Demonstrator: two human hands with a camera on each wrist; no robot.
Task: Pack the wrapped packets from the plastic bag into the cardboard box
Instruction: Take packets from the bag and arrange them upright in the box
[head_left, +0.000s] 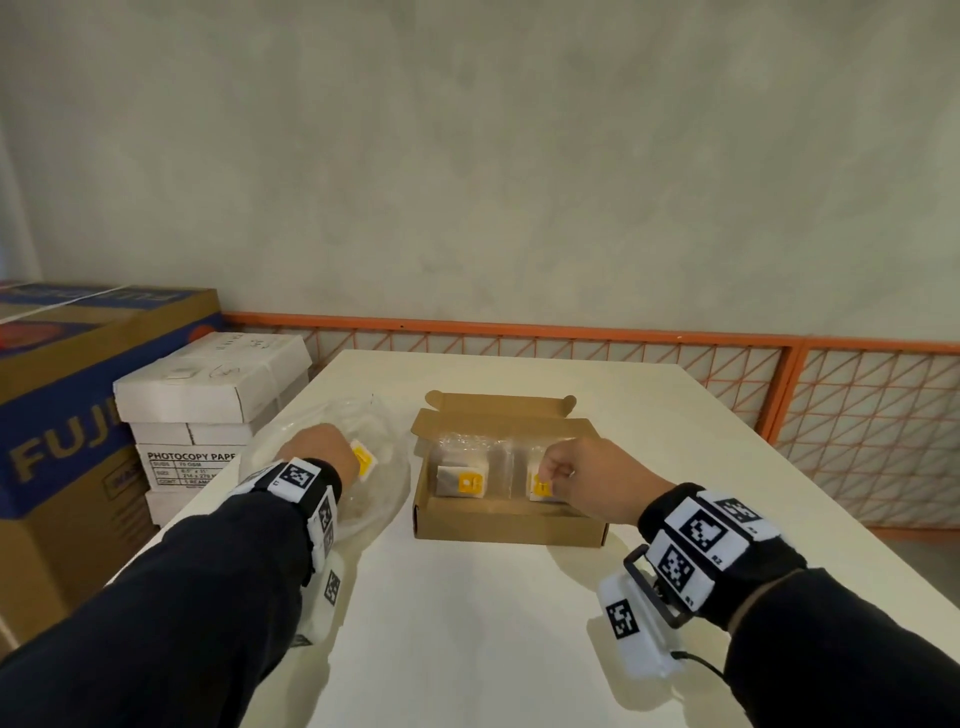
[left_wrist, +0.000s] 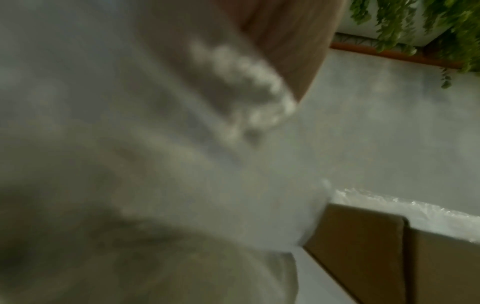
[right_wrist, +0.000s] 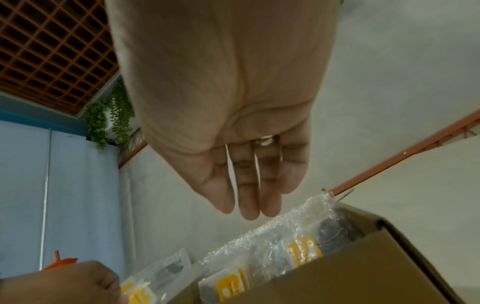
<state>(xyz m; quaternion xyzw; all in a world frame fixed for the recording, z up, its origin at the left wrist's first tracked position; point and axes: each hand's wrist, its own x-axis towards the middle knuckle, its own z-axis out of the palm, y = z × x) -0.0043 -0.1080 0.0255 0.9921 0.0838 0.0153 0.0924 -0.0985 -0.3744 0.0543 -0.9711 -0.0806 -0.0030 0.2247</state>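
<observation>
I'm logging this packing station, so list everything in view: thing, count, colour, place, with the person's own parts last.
cardboard box: one, brown, lid open, middle of the table.
packets in the box: two visible, clear bubble wrap with yellow labels, side by side.
packet in hand: one, clear with a yellow label, over the bag.
plastic bag: one, clear, left of the box.
table: one, white.
white cartons: a stack, count unclear, left of the table.
large carton: one, brown and blue, far left.
railing: orange mesh, behind the table.
hanging plants: green, near the ceiling.
left hand: grips the packet over the bag.
right hand: above the box's right side; fingers straight, holding nothing.
</observation>
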